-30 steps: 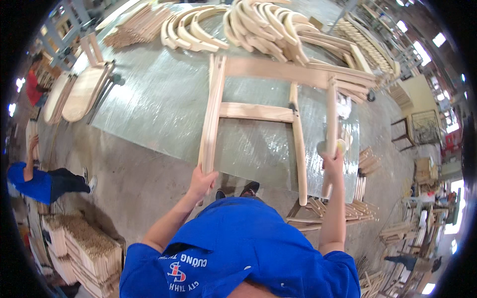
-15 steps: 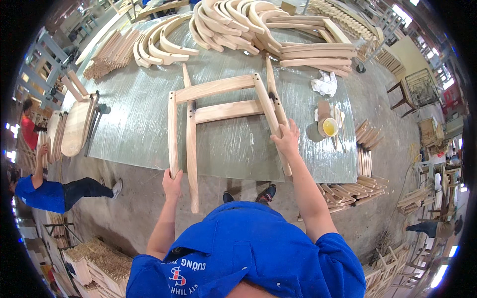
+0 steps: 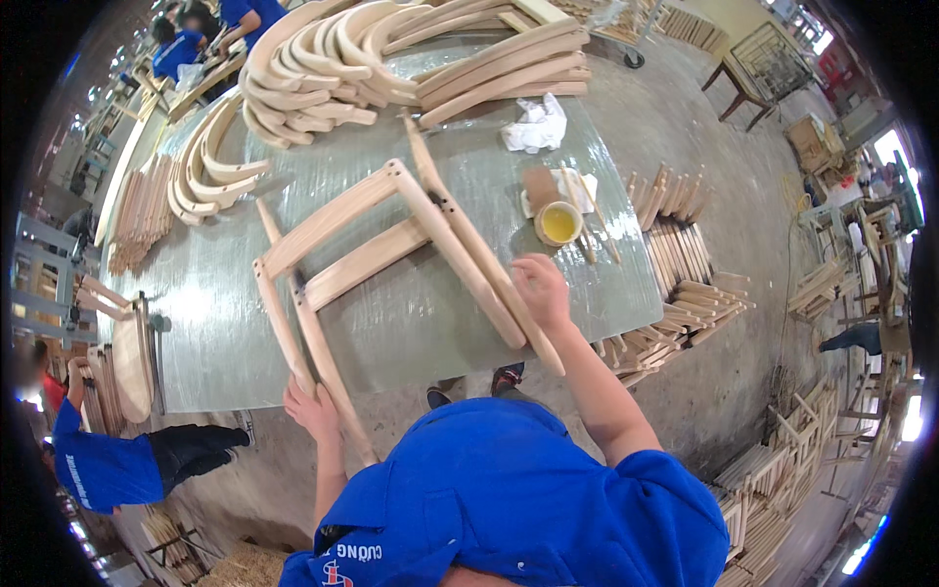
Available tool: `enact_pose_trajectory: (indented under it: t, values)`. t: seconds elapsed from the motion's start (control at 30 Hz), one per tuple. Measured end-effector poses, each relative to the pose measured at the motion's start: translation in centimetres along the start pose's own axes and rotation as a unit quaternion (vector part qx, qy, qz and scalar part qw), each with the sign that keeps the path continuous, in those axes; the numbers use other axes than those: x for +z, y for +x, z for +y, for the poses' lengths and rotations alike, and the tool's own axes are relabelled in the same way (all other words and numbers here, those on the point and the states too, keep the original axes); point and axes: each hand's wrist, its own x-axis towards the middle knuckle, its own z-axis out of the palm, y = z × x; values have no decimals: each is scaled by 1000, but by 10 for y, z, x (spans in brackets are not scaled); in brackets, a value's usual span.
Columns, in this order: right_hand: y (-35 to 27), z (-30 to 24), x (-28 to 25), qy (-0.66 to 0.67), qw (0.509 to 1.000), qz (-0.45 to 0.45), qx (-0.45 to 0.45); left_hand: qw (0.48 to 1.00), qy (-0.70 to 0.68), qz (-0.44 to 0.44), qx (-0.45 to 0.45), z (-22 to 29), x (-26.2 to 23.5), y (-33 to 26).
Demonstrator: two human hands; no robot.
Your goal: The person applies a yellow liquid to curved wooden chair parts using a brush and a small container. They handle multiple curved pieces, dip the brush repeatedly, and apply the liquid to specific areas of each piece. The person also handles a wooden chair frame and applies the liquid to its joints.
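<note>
A pale wooden chair frame [image 3: 342,217] lies on the table, its near leg ends reaching past the edge. It has two crossbars, several long legs and dark marks at the joints. My left hand [image 3: 313,409] is closed on the lower part of the left legs. Beside the right legs, my right hand [image 3: 541,293] has bent fingers, slightly smeared by motion; whether they touch the wood I cannot make out. A small tub of yellow liquid [image 3: 559,224] stands just beyond that hand, with thin sticks [image 3: 599,220] and a brown block [image 3: 539,186] next to it.
Film covers the table [image 3: 391,338]. Curved wooden parts [image 3: 313,73], straight pieces [image 3: 509,73] and a crumpled white cloth [image 3: 535,124] lie at its far side. Bundled wooden legs [image 3: 685,303] stand at the right. A co-worker in blue [image 3: 112,465] is at the left.
My view has turned to the right, so the frame appears tilted and shifted left. My right hand has come off its clear grip on the right leg and curled beside it. My left hand stays on the leg.
</note>
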Motion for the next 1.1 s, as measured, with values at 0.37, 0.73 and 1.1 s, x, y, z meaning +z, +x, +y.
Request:
enact_pose_trajectory:
  t: [0.37,0.73,1.1]
  values:
    - [42,108,-84,-247,963,101,39,847,-401,-263,230,361,146,107]
    - [59,91,-144,313,944,-40,98,848,-384,-345,117,450,227,98]
    - [70,-6,-223,142,987,69,-30,605,-516,-575,-191,403,165,15]
